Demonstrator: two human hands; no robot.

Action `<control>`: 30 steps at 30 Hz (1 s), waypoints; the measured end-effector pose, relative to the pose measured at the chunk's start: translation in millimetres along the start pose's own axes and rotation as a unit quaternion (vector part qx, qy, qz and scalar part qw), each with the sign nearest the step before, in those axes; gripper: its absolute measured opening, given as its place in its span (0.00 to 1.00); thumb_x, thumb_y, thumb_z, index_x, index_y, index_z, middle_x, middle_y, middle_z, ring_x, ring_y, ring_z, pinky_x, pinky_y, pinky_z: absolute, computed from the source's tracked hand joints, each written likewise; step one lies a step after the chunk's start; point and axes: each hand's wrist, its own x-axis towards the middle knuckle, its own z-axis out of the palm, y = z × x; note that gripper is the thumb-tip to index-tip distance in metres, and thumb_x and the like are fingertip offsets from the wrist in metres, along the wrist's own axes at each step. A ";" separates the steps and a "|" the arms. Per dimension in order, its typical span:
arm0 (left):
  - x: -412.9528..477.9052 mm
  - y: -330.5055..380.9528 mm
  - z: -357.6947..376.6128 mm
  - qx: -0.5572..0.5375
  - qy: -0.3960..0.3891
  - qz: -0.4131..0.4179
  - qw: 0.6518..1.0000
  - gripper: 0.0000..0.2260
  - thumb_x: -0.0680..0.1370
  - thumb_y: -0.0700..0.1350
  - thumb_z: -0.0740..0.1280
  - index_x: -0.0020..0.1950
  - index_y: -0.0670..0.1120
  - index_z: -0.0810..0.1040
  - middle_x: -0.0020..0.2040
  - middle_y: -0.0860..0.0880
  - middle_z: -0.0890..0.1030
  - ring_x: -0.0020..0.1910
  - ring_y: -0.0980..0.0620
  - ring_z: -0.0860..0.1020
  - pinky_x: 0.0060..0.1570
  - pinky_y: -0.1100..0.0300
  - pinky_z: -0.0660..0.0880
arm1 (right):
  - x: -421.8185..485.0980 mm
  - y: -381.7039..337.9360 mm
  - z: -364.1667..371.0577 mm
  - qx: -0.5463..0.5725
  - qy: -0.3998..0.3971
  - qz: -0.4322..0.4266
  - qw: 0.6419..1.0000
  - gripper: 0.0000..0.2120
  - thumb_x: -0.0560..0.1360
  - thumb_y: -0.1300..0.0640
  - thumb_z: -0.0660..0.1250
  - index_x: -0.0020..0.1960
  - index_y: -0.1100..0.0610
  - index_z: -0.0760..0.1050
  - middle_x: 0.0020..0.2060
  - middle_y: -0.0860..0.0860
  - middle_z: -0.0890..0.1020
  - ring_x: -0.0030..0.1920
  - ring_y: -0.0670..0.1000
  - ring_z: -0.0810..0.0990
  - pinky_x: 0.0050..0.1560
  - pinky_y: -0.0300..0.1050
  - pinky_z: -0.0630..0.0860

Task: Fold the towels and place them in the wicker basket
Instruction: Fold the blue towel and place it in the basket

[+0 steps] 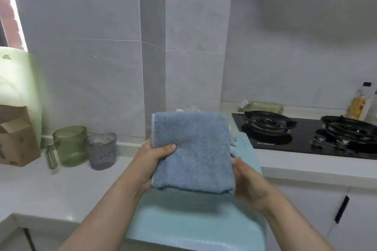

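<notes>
Lowest in the frame, two bare arms reaching up from the bottom edge. Under them, at the bottom middle, a pale blue-green towel (pixel 193 222) lying flat over the edge of the white counter (pixel 61 185). Just above that, in the middle of the frame, a folded blue towel (pixel 193 149), a thick neat square, lifted clear of the pale one. Left hand (pixel 155 157) clamped on its left edge, thumb pressed on top, fingers tucked under and hidden. Right hand (pixel 250 179) gripping the right edge near the lower corner, fingers curled under and out of sight too. Looks all folded and ready for the basket. No wicker basket anywhere in view, so best to find it first. To do this step well: hold both sides firmly to stop the layers sliding, keep the square flat, carry it level, lower it in gently, and let go only after setting it down inside. Mind the thin white edge peeking out on the left side; tuck it back in before putting the towel down. Just behind the blue towel, more pale cloth (pixel 240 142) bunched up, likely the next to fold. Further left, a green see-through jug (pixel 70 144) just beside a grey cup (pixel 101 150), then a cardboard box (pixel 16 138) at the left edge. On the right, a black gas stove (pixel 285 142). Far right, by the wall, some bottles (pixel 360 105).
</notes>
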 end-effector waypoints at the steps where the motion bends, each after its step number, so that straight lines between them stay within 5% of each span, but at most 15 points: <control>1: -0.3 -5.0 0.1 0.005 0.005 -0.019 1.000 0.19 0.66 0.36 0.73 0.57 0.39 0.78 0.49 0.39 0.84 0.44 0.42 0.84 0.39 0.51 0.81 | 1.8 5.4 2.5 -0.005 0.015 0.002 1.000 0.47 0.56 0.40 0.82 0.67 0.64 0.74 0.61 0.62 0.80 0.61 0.61 0.79 0.59 0.52 0.78; 5: -6.0 -26.8 -10.9 0.048 -0.005 -0.073 0.996 0.19 0.70 0.36 0.74 0.60 0.38 0.77 0.51 0.39 0.84 0.46 0.43 0.84 0.40 0.52 0.82 | 11.7 16.3 5.0 -0.042 0.101 0.012 0.994 0.23 0.69 0.52 0.76 0.56 0.66 0.79 0.52 0.62 0.84 0.51 0.58 0.84 0.49 0.46 0.80; 10: -11.4 -42.6 -23.8 0.033 -0.044 -0.114 0.992 0.38 0.57 0.46 0.85 0.63 0.37 0.76 0.58 0.35 0.81 0.53 0.38 0.82 0.45 0.50 0.81 | 13.4 24.8 9.2 -0.102 0.138 0.036 0.985 0.10 0.75 0.60 0.71 0.54 0.64 0.80 0.49 0.58 0.86 0.50 0.57 0.85 0.48 0.48 0.80; 14: -8.6 -44.6 -25.7 0.009 -0.037 -0.119 0.992 0.41 0.53 0.46 0.86 0.63 0.37 0.76 0.57 0.35 0.81 0.51 0.40 0.83 0.43 0.52 0.81 | 11.4 24.9 5.2 -0.065 0.140 0.018 0.988 0.15 0.75 0.70 0.66 0.61 0.61 0.76 0.53 0.58 0.85 0.54 0.59 0.84 0.57 0.56 0.79; 23: -8.3 -44.4 -30.0 -0.031 -0.088 -0.138 0.986 0.29 0.67 0.31 0.66 0.67 0.46 0.73 0.62 0.39 0.80 0.58 0.38 0.80 0.51 0.47 0.80 | 6.8 29.3 -8.1 0.061 0.086 -0.007 0.994 0.29 0.65 0.73 0.69 0.66 0.61 0.73 0.59 0.62 0.81 0.57 0.63 0.81 0.51 0.53 0.81; 26: -8.1 -44.9 -30.8 -0.016 -0.078 -0.121 0.989 0.30 0.66 0.26 0.67 0.66 0.45 0.74 0.61 0.39 0.80 0.55 0.40 0.82 0.46 0.50 0.81 | 7.9 31.9 -11.5 0.086 0.069 -0.010 0.994 0.31 0.64 0.72 0.67 0.67 0.63 0.71 0.62 0.65 0.79 0.62 0.66 0.77 0.64 0.62 0.72; 30: -8.9 -44.1 -31.7 -0.035 -0.053 -0.097 0.993 0.36 0.56 0.33 0.81 0.63 0.41 0.76 0.58 0.37 0.81 0.51 0.40 0.83 0.43 0.51 0.82 | 10.8 34.2 -10.4 0.076 0.089 -0.014 0.993 0.31 0.64 0.73 0.67 0.67 0.60 0.73 0.62 0.64 0.79 0.63 0.66 0.77 0.67 0.65 0.70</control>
